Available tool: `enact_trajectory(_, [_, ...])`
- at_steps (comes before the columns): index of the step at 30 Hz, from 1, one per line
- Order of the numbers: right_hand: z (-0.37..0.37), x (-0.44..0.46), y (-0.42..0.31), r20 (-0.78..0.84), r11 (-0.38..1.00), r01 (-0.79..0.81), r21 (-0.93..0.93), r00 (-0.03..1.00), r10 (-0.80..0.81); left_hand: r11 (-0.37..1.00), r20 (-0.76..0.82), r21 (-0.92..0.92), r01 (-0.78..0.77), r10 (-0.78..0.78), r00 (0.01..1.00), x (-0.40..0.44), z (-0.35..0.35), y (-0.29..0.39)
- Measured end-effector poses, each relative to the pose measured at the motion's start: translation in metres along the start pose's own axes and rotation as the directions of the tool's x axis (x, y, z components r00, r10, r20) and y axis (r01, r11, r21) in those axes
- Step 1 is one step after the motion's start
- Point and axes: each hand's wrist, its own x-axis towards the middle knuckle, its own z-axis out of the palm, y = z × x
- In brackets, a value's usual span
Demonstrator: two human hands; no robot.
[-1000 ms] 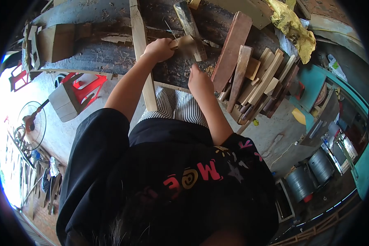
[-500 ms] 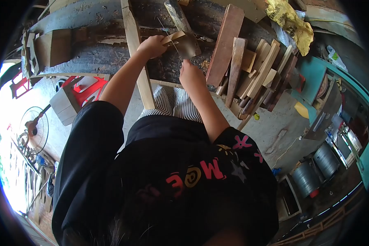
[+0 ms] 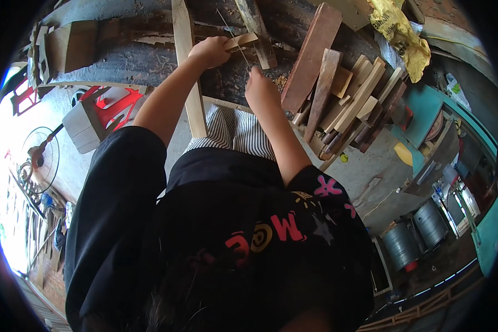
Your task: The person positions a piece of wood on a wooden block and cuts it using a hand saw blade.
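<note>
Two hands work above the dark bench [image 3: 144, 69]: the left hand [image 3: 209, 52] has its fingers pinching a small wood block [image 3: 248, 39], the right hand [image 3: 262, 91] grips a thin tool [image 3: 228, 29] crossing it

Pale tan stick [image 3: 248, 39]; white-and-black striped trousers [image 3: 227, 131]; yellow sack [image 3: 397, 32].

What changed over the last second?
The right hand, holding the thin tool, moved slightly left and away from the body relative to the bench. The camera view shifted too. No visible grab or release: the left hand still holds the small wood piece. Reddish plank unchanged.
</note>
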Motion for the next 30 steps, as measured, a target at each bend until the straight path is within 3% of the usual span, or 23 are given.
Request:
enact_trajectory(10, [-0.040, -0.073, 0.007, 0.151, 0.985, -0.155, -0.077, 0.975, 0.165, 0.997, 0.026, -0.080, 0.011, -0.009, 1.000, 0.004, 0.002, -0.004])
enact_trajectory(15, [0.004, 0.003, -0.001, -0.023, 1.000, 0.015, -0.024, 1.000, -0.015, 0.998, 0.042, -0.061, 0.007, -0.005, 0.999, 0.002, -0.004, -0.001])
enact_trajectory(19, [-0.006, -0.007, -0.004, -0.001, 0.999, -0.002, -0.033, 1.000, 0.002, 0.997, 0.059, -0.074, -0.026, 0.030, 0.998, 0.007, -0.004, -0.006])
enact_trajectory(25, [-0.044, -0.072, 0.002, 0.087, 0.985, -0.143, -0.094, 0.985, 0.152, 0.988, 0.087, -0.143, -0.066, 0.079, 0.993, 0.007, -0.008, -0.006])
enact_trajectory(28, [-0.028, -0.041, 0.000, 0.078, 0.990, -0.109, -0.085, 0.990, 0.115, 0.983, 0.082, -0.167, -0.072, 0.086, 0.993, 0.011, -0.003, -0.009])
enact_trajectory(30, [-0.011, -0.007, -0.002, -0.021, 0.999, 0.021, -0.043, 1.000, -0.022, 0.985, 0.076, -0.151, -0.079, 0.091, 0.993, 0.014, -0.002, -0.012])
